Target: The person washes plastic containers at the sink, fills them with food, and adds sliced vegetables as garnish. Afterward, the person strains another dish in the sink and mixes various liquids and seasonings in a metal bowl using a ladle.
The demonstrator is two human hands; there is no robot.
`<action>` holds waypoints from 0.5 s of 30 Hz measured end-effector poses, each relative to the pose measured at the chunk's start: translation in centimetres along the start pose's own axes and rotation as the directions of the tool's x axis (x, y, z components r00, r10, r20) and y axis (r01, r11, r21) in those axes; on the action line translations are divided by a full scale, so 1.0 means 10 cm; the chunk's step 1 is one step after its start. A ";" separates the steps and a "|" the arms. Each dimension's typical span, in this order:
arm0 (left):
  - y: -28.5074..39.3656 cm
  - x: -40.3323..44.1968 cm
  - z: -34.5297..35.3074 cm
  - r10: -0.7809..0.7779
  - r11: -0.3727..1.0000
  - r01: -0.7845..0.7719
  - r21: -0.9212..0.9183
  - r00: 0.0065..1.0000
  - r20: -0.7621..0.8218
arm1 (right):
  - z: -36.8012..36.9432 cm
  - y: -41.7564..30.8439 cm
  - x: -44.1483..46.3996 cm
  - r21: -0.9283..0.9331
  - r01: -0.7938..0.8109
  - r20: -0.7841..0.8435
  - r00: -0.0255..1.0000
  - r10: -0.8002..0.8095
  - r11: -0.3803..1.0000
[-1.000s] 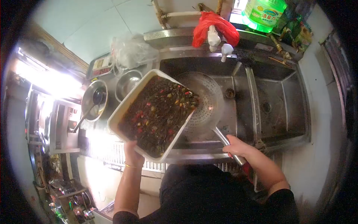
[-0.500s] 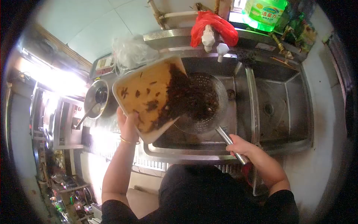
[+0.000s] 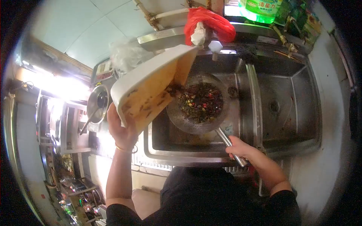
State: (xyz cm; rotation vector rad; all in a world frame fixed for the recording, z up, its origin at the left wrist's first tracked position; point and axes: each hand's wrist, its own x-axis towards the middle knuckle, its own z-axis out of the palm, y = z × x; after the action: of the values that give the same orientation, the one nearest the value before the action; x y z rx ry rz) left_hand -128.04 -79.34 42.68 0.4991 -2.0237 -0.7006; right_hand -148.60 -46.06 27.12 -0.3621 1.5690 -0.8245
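White tub (image 3: 151, 90), tilted: dark bits (image 3: 173, 90) | strainer (image 3: 194, 129): dark mix (image 3: 203, 102) | left fingers (image 3: 113, 116) grip tub; right fingers (image 3: 234, 141) grip handle (image 3: 224, 137)

Black top (image 3: 203, 192), plain dark cloth, folds too dark to make out. Left sleeve (image 3: 121, 215) and right sleeve (image 3: 284, 206) short, same black, hems plain, ending near elbows. Forearms (image 3: 120, 177) bare below hems. Left hand (image 3: 122, 127) and right hand (image 3: 241, 148) bare too. Thin gold-coloured bracelet (image 3: 123, 149) round left wrist, narrow band, darker at thumb side.
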 end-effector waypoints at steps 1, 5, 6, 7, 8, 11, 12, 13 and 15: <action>0.00 -0.02 -0.01 -0.001 0.999 0.001 0.039 1.000 -0.009 | 0.01 0.00 -0.02 0.004 -0.006 0.000 1.000 0.006 1.000; -0.05 -0.04 -0.08 0.087 0.965 -0.095 0.244 0.995 0.045 | 0.02 0.01 -0.05 -0.020 0.008 0.013 1.000 -0.008 1.000; -0.06 -0.06 -0.06 0.120 0.962 -0.122 0.246 0.992 0.022 | 0.03 0.04 -0.06 -0.030 0.018 0.011 1.000 -0.018 0.999; -0.05 -0.07 -0.02 0.157 0.958 -0.151 0.245 0.988 -0.005 | 0.04 0.03 -0.06 -0.036 0.015 0.008 1.000 -0.015 0.999; -0.03 -0.06 0.04 0.194 0.954 -0.181 0.238 0.980 -0.033 | 0.06 0.01 -0.06 -0.041 0.011 -0.002 1.000 -0.011 0.999; -0.56 -0.20 0.04 0.332 0.885 -0.254 0.391 0.932 -0.146 | 0.10 -0.09 -0.16 -0.109 0.049 0.000 0.999 -0.049 0.993; -0.81 -0.28 0.02 0.306 0.933 -0.233 0.274 0.914 -0.266 | 0.13 -0.08 -0.24 -0.128 0.059 -0.010 0.998 -0.061 0.990; -0.73 -0.19 0.00 0.347 0.911 -0.258 0.323 0.902 -0.257 | 0.15 0.01 -0.20 -0.118 0.078 0.005 0.997 -0.078 0.990; -0.56 -0.01 -0.06 0.426 0.856 -0.304 0.418 0.873 -0.238 | 0.20 -0.08 -0.20 -0.076 0.095 0.010 0.995 -0.094 0.993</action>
State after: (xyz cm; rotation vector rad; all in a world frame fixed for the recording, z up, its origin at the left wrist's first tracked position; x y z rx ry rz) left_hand -127.07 -83.65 39.21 0.3870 -1.8598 0.0092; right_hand -146.53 -45.89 29.16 -0.4972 1.5904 -0.8368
